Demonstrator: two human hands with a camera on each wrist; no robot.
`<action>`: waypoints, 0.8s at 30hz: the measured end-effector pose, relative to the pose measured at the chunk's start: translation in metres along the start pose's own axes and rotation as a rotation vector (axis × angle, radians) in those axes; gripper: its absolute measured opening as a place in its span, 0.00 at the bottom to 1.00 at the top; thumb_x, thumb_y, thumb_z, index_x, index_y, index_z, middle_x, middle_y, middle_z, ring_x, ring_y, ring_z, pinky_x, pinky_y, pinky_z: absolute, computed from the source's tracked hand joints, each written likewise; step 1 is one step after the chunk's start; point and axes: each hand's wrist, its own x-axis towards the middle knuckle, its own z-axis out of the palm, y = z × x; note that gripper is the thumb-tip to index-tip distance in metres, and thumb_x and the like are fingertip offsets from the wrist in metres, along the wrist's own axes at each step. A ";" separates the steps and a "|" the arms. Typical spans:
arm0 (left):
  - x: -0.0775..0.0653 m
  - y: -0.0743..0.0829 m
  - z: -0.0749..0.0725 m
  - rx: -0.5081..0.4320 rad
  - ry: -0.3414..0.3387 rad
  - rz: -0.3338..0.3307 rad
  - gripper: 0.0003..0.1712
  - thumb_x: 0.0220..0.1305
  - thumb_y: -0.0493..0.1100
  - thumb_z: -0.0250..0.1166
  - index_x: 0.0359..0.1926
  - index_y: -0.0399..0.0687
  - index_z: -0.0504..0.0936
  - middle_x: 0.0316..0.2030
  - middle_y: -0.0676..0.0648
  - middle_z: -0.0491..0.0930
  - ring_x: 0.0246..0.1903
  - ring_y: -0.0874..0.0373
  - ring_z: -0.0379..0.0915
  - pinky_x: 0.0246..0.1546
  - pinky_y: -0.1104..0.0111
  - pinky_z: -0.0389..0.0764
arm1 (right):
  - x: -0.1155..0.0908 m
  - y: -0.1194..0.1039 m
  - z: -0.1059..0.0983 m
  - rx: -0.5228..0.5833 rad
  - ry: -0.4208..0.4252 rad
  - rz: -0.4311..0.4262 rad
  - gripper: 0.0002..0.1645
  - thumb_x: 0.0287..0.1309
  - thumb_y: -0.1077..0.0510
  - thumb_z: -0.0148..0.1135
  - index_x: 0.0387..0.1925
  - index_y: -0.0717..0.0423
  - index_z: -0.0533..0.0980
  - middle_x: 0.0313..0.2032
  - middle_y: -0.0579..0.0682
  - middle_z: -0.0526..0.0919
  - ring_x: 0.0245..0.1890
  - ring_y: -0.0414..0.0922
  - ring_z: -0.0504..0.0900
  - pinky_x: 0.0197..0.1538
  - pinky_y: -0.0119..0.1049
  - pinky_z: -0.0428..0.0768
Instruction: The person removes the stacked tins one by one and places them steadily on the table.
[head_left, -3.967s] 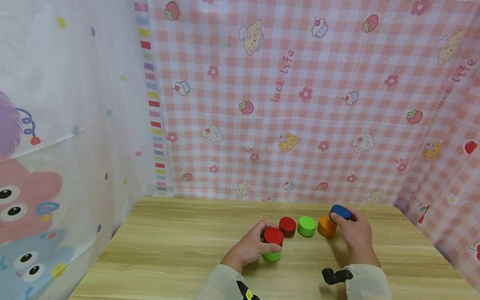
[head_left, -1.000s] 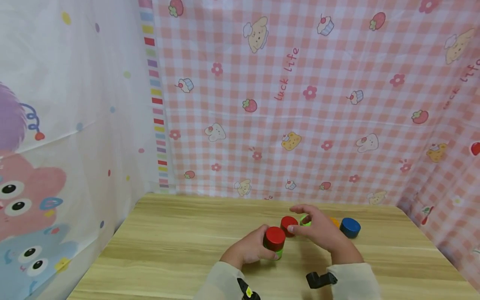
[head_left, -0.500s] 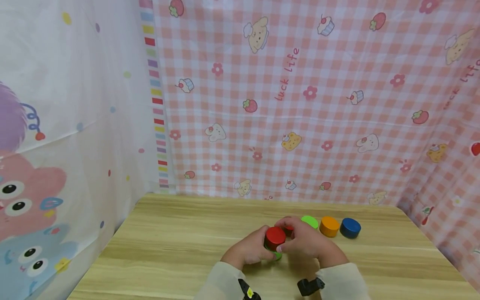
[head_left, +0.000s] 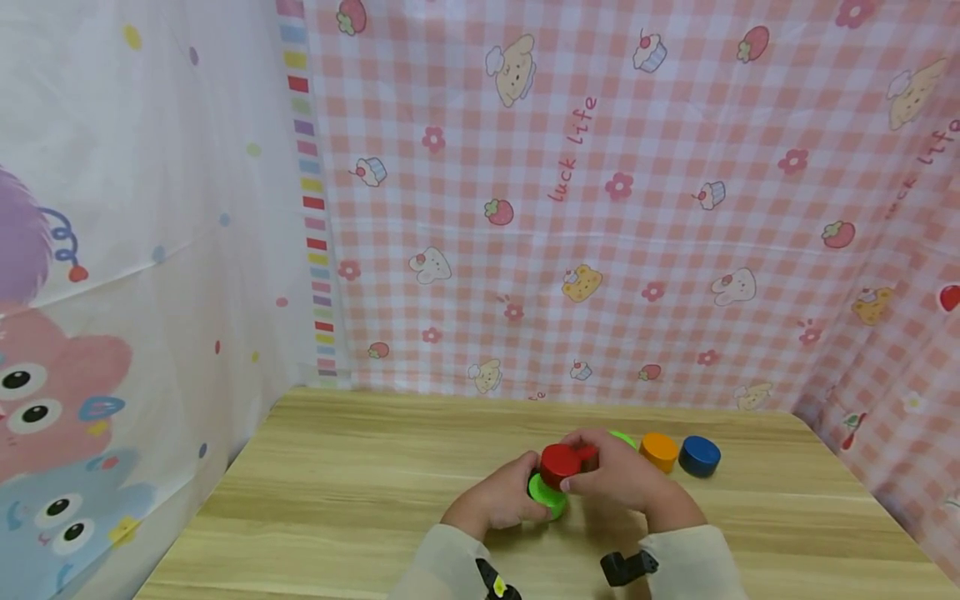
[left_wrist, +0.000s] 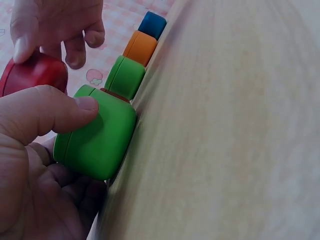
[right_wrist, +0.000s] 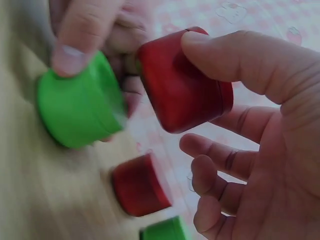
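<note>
My left hand [head_left: 504, 493] grips a small round green tin [left_wrist: 102, 132], thumb on one side and fingers round the other. It stands on or just over the table; I cannot tell if they touch. Between thumb and fingers, my right hand [head_left: 626, 477] pinches a red tin [right_wrist: 182, 80] of the same shape, held clear of the green one, up and to its right. A second red tin [right_wrist: 140, 186] sits on the table behind, mostly hidden by my right hand in the head view.
Continuing the row to the right are another green tin [left_wrist: 125, 77], partly covered in the head view, an orange tin [head_left: 658, 452] and a blue tin [head_left: 699, 456]. The wooden table [head_left: 360, 475] ends at a pink checked cloth [head_left: 450, 208] behind.
My right hand set the blue tin down at the right end of the row, moved left, and took the red tin off the green one. My left hand stayed nearly in place.
</note>
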 end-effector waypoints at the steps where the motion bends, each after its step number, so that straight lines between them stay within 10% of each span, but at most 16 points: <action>1: 0.000 0.000 0.000 -0.001 -0.002 -0.003 0.29 0.56 0.35 0.78 0.56 0.50 0.75 0.47 0.54 0.80 0.45 0.60 0.75 0.55 0.63 0.77 | -0.001 0.001 -0.003 0.014 0.019 0.007 0.29 0.55 0.56 0.80 0.58 0.55 0.79 0.50 0.52 0.85 0.43 0.49 0.81 0.48 0.43 0.82; 11: -0.001 0.002 0.001 0.023 0.017 -0.018 0.27 0.57 0.32 0.77 0.54 0.50 0.75 0.47 0.53 0.79 0.44 0.58 0.74 0.54 0.63 0.78 | -0.012 0.018 -0.034 0.034 0.207 0.169 0.38 0.61 0.47 0.76 0.67 0.57 0.72 0.58 0.57 0.81 0.48 0.52 0.76 0.43 0.42 0.78; 24: -0.001 0.003 0.003 0.044 0.024 -0.012 0.28 0.56 0.33 0.77 0.54 0.51 0.75 0.46 0.53 0.78 0.43 0.59 0.73 0.52 0.65 0.76 | -0.031 0.063 -0.073 0.100 0.413 0.325 0.46 0.70 0.42 0.66 0.74 0.67 0.62 0.71 0.71 0.68 0.66 0.65 0.69 0.68 0.63 0.69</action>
